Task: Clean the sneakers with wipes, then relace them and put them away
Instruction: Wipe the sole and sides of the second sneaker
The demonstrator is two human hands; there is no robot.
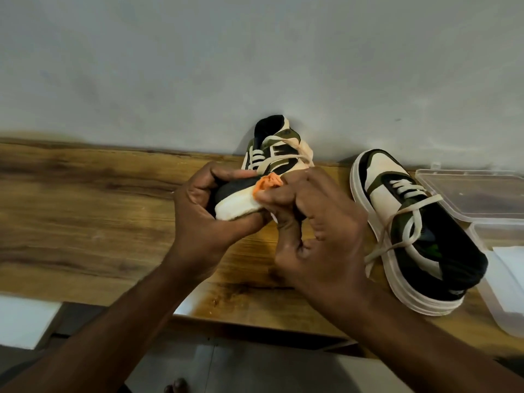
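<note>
Right hand (317, 222) pinches an orange wipe (268, 182) against the held sneaker (255, 177). Left hand (204, 205) curls round its toe. Second sneaker (411, 231) lies right, beside a clear box (482, 194).

the held sneaker (263, 165) has its toe hidden behind both hands; at three o'clock the clear plastic box (482, 199) runs off the frame's edge.

Both bare forearms are reaching forward, converging. The left hand (204, 211) is curling around the sneaker (272, 165); the right hand (314, 231) is pinching an orange wipe (268, 182) between thumb and curled fingers.
</note>
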